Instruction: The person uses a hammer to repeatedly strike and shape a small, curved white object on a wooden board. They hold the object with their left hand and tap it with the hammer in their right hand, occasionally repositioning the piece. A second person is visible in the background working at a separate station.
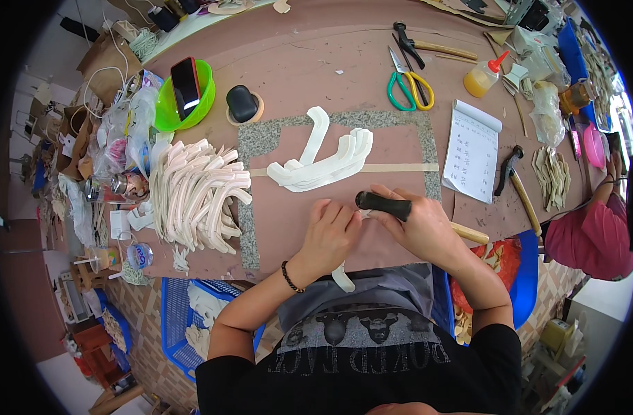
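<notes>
My right hand (427, 225) is closed round a hammer (385, 206), gripping it close to its black head. The wooden handle sticks out beyond my palm to the right. Beside it, my left hand (332, 235) has its fingers bent together, holding a white strip (342, 279) against the table. Most of that strip is hidden under my fingers; one end pokes out at the front table edge. Just beyond my hands lies a small pile of curved white strips (323, 169). A large heap of similar pale strips (199, 197) is to the left.
Scissors (410, 86), another hammer (427, 47) and a glue bottle (483, 75) lie at the back right. A notepad (472, 151) and a third hammer (515, 181) are right. A green bowl (207, 90) holds a phone. Blue baskets (178, 325) stand below. Another person (593, 232) is at the right.
</notes>
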Motion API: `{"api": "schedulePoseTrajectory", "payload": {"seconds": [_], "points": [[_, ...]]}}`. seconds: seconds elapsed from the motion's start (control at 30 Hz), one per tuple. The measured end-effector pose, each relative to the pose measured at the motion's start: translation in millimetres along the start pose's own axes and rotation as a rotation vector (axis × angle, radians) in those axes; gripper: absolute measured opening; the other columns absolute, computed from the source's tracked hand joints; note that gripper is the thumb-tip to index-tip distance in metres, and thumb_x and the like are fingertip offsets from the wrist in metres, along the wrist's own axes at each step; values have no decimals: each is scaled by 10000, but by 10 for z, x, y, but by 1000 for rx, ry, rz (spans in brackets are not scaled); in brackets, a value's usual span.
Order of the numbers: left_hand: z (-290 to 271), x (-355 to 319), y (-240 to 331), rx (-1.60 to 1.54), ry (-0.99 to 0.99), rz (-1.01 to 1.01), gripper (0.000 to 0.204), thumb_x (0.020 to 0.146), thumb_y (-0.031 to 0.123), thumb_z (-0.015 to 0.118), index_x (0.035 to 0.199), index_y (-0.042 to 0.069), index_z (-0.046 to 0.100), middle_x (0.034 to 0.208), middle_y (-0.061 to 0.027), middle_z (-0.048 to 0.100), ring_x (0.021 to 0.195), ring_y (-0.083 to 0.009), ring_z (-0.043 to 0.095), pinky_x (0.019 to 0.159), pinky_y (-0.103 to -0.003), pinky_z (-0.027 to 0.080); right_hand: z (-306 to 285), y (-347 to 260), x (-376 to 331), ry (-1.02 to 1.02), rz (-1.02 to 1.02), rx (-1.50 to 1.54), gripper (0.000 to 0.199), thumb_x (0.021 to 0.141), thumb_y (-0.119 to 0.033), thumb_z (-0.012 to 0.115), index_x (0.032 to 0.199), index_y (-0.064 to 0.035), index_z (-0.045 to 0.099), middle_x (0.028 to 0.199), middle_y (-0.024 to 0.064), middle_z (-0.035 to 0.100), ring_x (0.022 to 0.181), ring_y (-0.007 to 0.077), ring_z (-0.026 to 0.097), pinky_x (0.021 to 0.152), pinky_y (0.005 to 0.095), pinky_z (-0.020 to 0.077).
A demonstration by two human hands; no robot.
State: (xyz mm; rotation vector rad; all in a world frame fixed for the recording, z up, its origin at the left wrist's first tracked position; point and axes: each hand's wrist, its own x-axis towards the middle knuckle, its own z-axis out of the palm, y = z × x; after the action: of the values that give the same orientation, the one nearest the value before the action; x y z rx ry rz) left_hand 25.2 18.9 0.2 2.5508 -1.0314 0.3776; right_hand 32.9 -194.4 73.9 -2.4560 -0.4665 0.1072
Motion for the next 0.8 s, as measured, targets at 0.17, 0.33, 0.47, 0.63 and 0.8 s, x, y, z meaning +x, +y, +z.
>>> {"api": "schedulePoseTrajectory", "payload": {"seconds": [0.17,0.33,0.47,0.63,0.8], "points": [[-3,-60,46,-185,175,-249,141,839,121,721,947,30,716,1019,-75,618,1033,-250,568,967,-469,381,25,-1,14,-57,0,-14,424,944,-280,668,1300,-51,633,913,157,706,761,369,699,644,452,562],[60,-99,68,-193,138,-158,160,812,87,764,957,33,721,954,-57,614,945,-253,582,884,-420,411,-4,-4,27,-45,-17,-21,412,946,-284,668,1289,-58,638,916,159,707,754,371,699,644,451,563],[69,-66,136,-105,102,-124,129,839,58,717,955,10,690,919,-78,589,886,-265,573,862,-417,424,3,-32,28,-14,-50,4,425,943,-295,673,1295,-60,638,914,157,707,739,372,695,638,448,564],[31,-27,242,18,35,-115,124,854,53,685,959,-13,672,921,-102,579,888,-272,567,875,-423,427,33,-7,22,8,-44,4,417,946,-314,670,1284,-70,645,916,150,711,735,369,696,626,444,563],[-44,-28,233,-34,131,-207,190,839,70,691,1005,-23,697,960,-101,603,920,-278,576,886,-422,425,108,43,15,-55,-58,-45,408,945,-308,673,1279,-76,647,919,146,713,726,367,694,620,442,563]]}}
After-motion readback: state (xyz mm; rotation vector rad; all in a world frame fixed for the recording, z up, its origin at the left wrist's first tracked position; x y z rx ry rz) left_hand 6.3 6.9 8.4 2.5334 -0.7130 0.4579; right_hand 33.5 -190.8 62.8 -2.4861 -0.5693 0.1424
